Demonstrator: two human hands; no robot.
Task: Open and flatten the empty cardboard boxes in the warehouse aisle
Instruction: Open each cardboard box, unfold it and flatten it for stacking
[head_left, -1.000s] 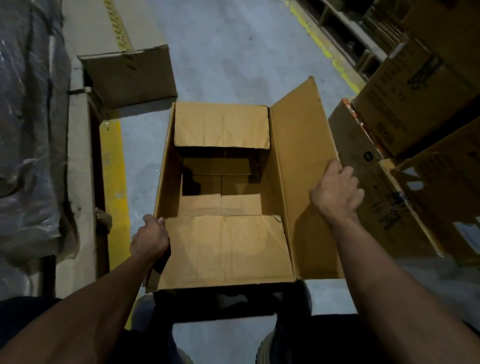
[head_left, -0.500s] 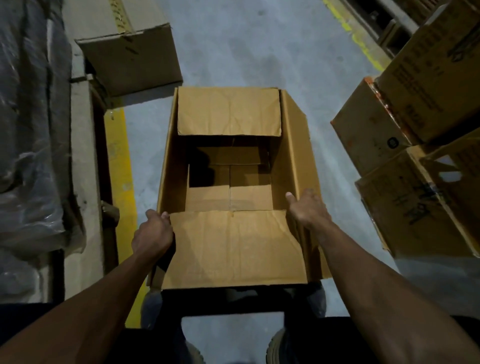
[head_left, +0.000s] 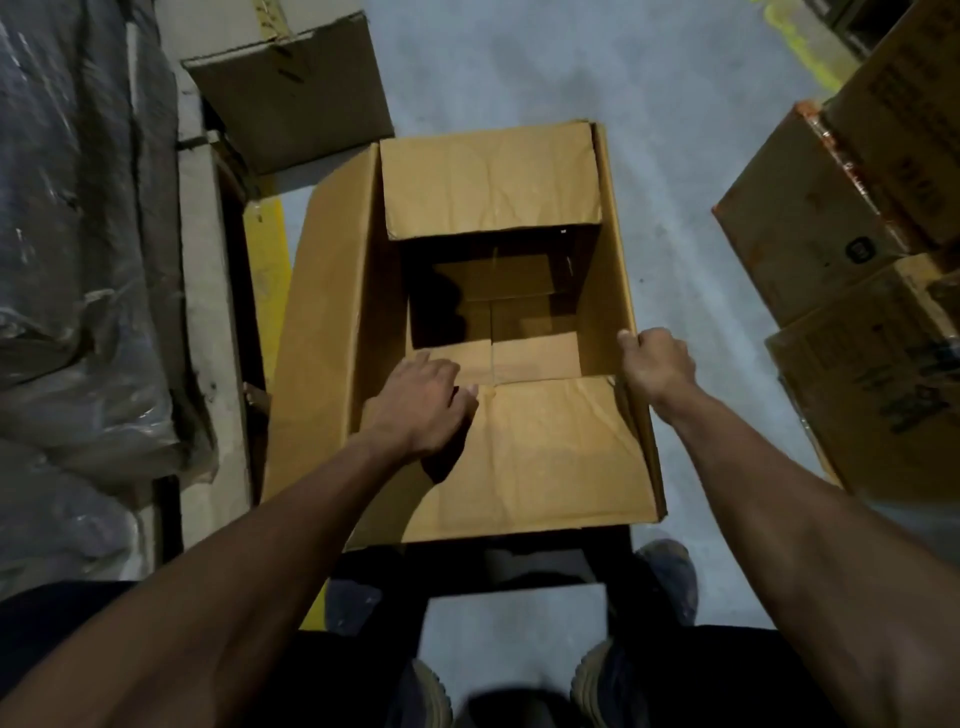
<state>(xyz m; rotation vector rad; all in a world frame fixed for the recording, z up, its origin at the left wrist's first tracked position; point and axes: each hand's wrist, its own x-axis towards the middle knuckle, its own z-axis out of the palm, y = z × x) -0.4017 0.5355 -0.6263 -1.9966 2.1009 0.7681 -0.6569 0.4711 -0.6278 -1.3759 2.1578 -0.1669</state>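
An open, empty brown cardboard box (head_left: 613, 291) stands on the grey floor in front of my feet. Its near flap (head_left: 545, 457) and far flap (head_left: 488, 182) fold inward, and its long left flap (head_left: 327, 332) hangs outward. My left hand (head_left: 421, 405) rests on the near flap at its inner edge, fingers curled over the cardboard. My right hand (head_left: 655, 364) grips the top edge of the box's right wall, where the right flap is folded down outside.
A closed box (head_left: 296, 98) stands at the back left beside a plastic-wrapped pallet load (head_left: 78, 260). Stacked printed cartons (head_left: 852, 249) fill the right side. A yellow floor line (head_left: 267, 270) runs along the left. My shoes (head_left: 667, 577) are just behind the box.
My left hand left the box's left corner and moved onto the near flap; the left flap has dropped outward. My right hand pushed the right flap down and now grips the right wall.
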